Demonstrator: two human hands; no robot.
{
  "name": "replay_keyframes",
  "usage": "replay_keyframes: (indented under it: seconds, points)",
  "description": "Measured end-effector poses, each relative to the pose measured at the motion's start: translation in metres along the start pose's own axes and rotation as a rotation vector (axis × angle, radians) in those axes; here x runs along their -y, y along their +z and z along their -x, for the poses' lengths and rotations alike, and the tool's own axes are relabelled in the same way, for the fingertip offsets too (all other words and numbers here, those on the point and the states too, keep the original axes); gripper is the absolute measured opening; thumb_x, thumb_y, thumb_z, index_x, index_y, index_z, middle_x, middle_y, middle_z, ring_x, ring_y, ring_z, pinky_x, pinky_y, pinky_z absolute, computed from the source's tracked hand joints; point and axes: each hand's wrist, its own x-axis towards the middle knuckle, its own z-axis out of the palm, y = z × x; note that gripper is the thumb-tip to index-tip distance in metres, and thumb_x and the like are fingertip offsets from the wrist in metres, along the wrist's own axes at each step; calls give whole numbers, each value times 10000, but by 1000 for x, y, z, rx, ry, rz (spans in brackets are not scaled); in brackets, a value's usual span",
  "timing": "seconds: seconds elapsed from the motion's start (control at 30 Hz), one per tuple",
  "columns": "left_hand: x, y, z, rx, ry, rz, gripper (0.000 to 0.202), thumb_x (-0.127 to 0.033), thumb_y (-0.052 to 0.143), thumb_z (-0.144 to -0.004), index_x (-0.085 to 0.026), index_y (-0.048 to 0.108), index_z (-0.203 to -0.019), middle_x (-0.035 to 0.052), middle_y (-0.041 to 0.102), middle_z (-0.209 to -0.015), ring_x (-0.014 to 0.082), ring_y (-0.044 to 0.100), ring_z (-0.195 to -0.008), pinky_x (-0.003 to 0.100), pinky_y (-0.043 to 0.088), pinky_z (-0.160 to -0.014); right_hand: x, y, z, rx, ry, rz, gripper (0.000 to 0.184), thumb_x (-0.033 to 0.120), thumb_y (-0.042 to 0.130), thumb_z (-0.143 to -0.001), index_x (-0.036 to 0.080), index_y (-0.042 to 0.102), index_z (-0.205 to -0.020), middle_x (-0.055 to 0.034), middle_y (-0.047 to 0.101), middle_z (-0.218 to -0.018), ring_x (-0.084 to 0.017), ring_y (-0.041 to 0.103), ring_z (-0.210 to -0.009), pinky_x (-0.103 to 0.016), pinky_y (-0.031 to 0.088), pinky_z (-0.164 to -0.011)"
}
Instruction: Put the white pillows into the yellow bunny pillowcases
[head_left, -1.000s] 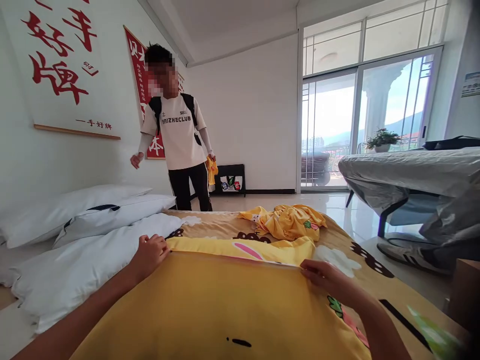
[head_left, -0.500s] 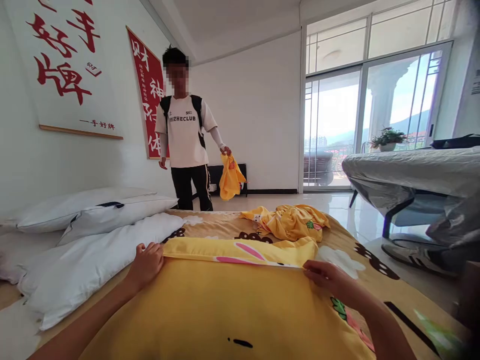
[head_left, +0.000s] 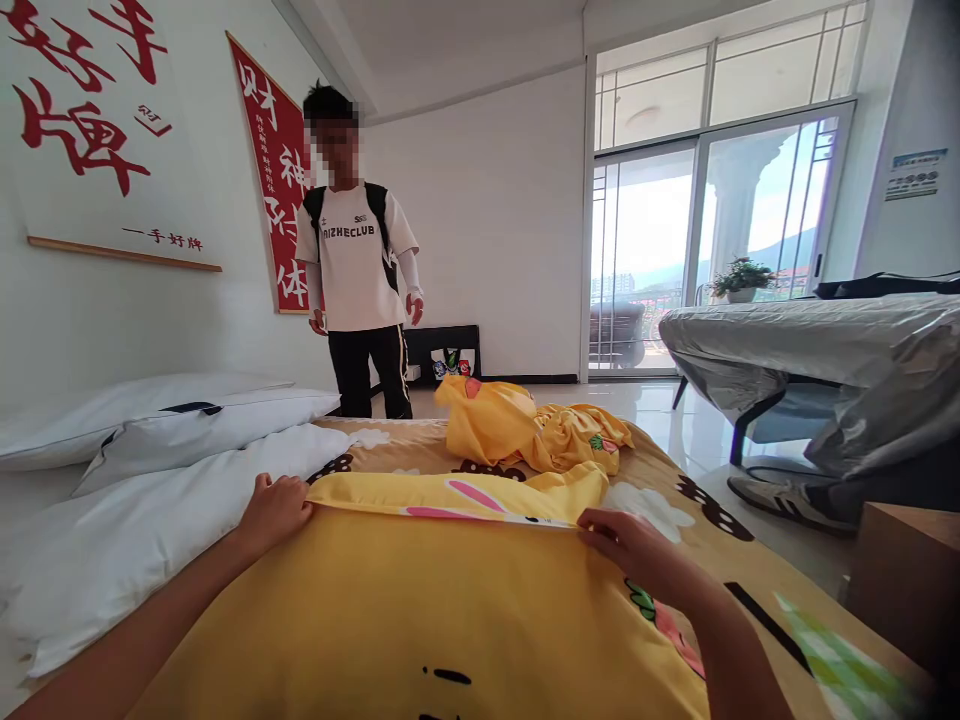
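Observation:
A yellow pillowcase (head_left: 390, 600) with a pink-eared rabbit print spreads across the bed in front of me, and it looks filled out. At its far left corner my left hand (head_left: 276, 512) is closed on the edge. My right hand (head_left: 619, 535) pinches the far edge at the right, beside the rabbit print. Between the hands the edge is drawn straight and a strip of it folds over. Beyond it lie crumpled yellow pillowcases (head_left: 495, 425), apart from my hands. What is inside the pillowcase is hidden.
White pillows (head_left: 187, 520) are piled on the left of the patterned bedsheet (head_left: 705, 600). A person (head_left: 356, 260) stands past the bed's far end. At the right are a plastic-covered table (head_left: 810, 340), a brown box (head_left: 904, 570) and someone's shoe (head_left: 787, 500).
The person across the bed has let go of a yellow pillowcase, which now lies by the other crumpled one. My hands keep their hold; the view has swung slightly right.

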Motion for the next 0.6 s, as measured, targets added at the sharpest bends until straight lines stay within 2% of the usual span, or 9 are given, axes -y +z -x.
replay_keyframes:
  seconds: [0.13, 0.2, 0.3, 0.37, 0.47, 0.6]
  points:
    - [5, 18, 0, 90, 9, 161, 343, -408, 347, -892, -186, 600, -830, 117, 692, -1029, 283, 618, -983, 420, 359, -839, 9, 3, 1, 0, 82, 81, 252, 308, 435, -871, 237, 674, -901, -46, 677, -890, -195, 599, -823, -294, 386, -709]
    - [9, 28, -2, 134, 19, 198, 319, -383, 344, -891, -197, 591, -815, 103, 689, -1053, 274, 620, -991, 380, 381, -797, 22, 5, -1, -72, 108, 154, 233, 280, 488, -853, 251, 679, -983, -57, 674, -1019, -219, 612, -948, -333, 392, -818]
    - [13, 38, -6, 136, 60, 194, 286, -311, 344, -883, -204, 590, -784, 89, 688, -1045, 259, 623, -1005, 340, 394, -774, 45, 16, -8, -193, 77, 239, 293, 252, 531, -840, 264, 646, -1109, -71, 652, -1136, -239, 591, -1084, -381, 355, -938]
    - [15, 42, -7, 110, 67, 195, 283, -299, 349, -874, -205, 591, -760, 85, 691, -999, 259, 630, -979, 333, 399, -765, 54, 30, -15, -212, 51, 280, 253, 271, 528, -857, 255, 648, -1080, -75, 662, -1107, -241, 601, -1062, -379, 366, -920]
    - [18, 56, -9, 69, 49, 285, 296, -353, 360, -866, -205, 598, -770, 85, 694, -932, 267, 637, -922, 334, 407, -741, 55, 59, -31, -224, 119, 310, 222, 364, 486, -917, 225, 656, -946, -83, 686, -1009, -256, 622, -995, -380, 391, -861]
    - [18, 100, -17, 133, 29, 613, 375, -495, 375, -842, -204, 599, -763, 51, 693, -839, 244, 640, -839, 308, 428, -701, 46, 97, -49, -265, 180, 252, 331, 441, 399, -969, 212, 631, -910, -85, 693, -968, -257, 628, -975, -371, 414, -837]
